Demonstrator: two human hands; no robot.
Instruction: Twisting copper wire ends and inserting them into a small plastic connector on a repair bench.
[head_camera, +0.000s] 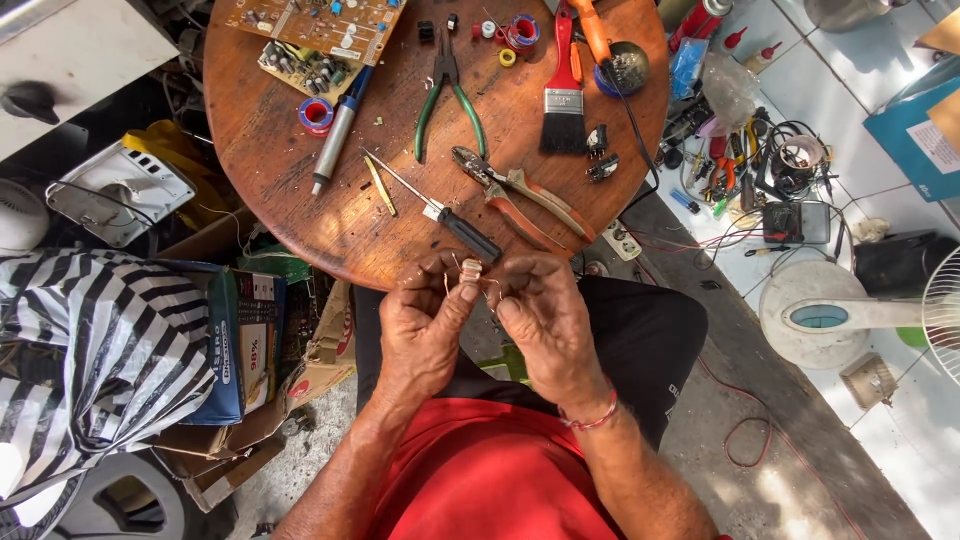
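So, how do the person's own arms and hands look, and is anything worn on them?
Both arms are bare from the elbow down; no sleeves or gloves show. The left hand has nothing on it, and no ring is visible on the fingers. The right hand has a thin red and pale bracelet around the wrist. No watch is visible. The skin looks creased and work-worn.

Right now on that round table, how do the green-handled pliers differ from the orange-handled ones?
The green-handled pliers have slim green grips and a narrow, pointed nose aimed at the table's far edge; the orange-handled pliers are bulkier, with a stubbier head. The green pair lies nearly straight up the wooden table, the orange pair slantwise, nearer the hands. Both lie untouched, handles spread.
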